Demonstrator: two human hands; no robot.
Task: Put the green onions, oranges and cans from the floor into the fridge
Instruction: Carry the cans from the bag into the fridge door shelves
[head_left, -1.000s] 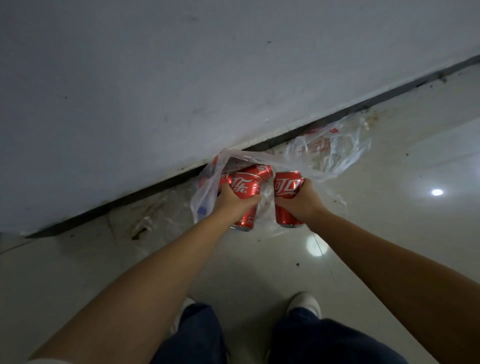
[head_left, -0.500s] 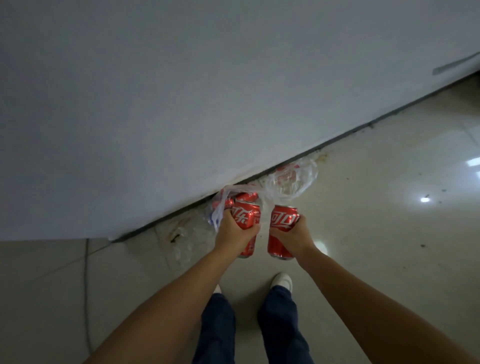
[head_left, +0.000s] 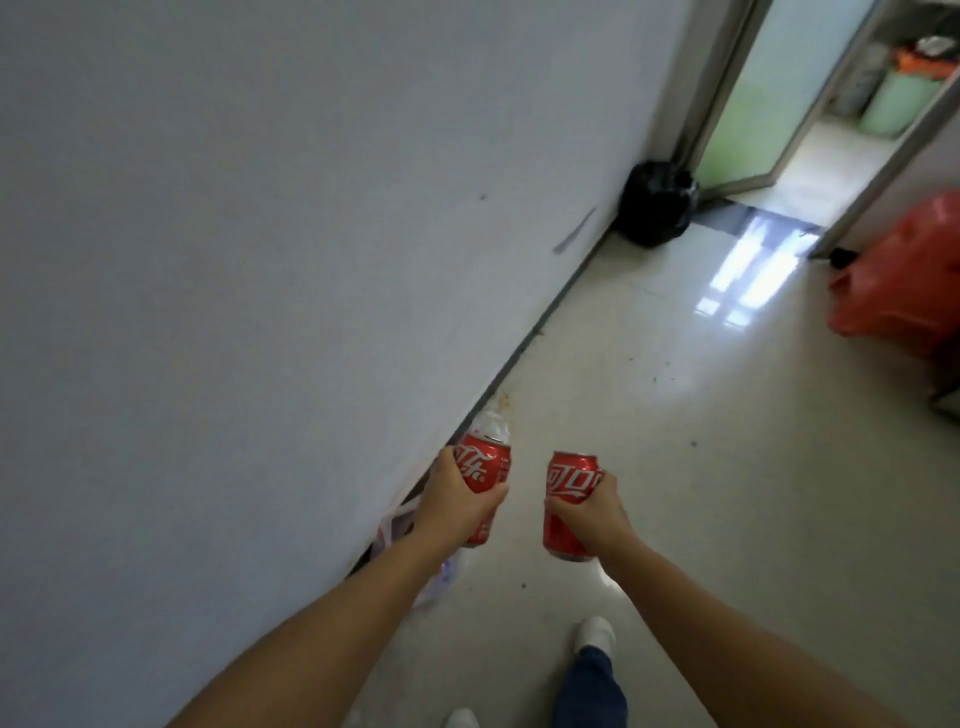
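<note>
Left hand: the left hand (head_left: 457, 501) is clenched around the left can (head_left: 480, 470), red, held upright above the floor.
Right hand: the right hand (head_left: 592, 512) grips the right can (head_left: 569, 499), red, upright, clear of the left can.
Plastic bag: a clear plastic bag (head_left: 405, 525) lies against the wall base below the left hand.
Wall edge: the white wall (head_left: 260, 260) runs along the left.
Open room: the glossy tiled floor (head_left: 701, 441) is open ahead, towards a doorway (head_left: 795, 156).
Obstacles: a black bag (head_left: 657, 202) beside the doorway; a red bag (head_left: 904, 280) at right.
</note>
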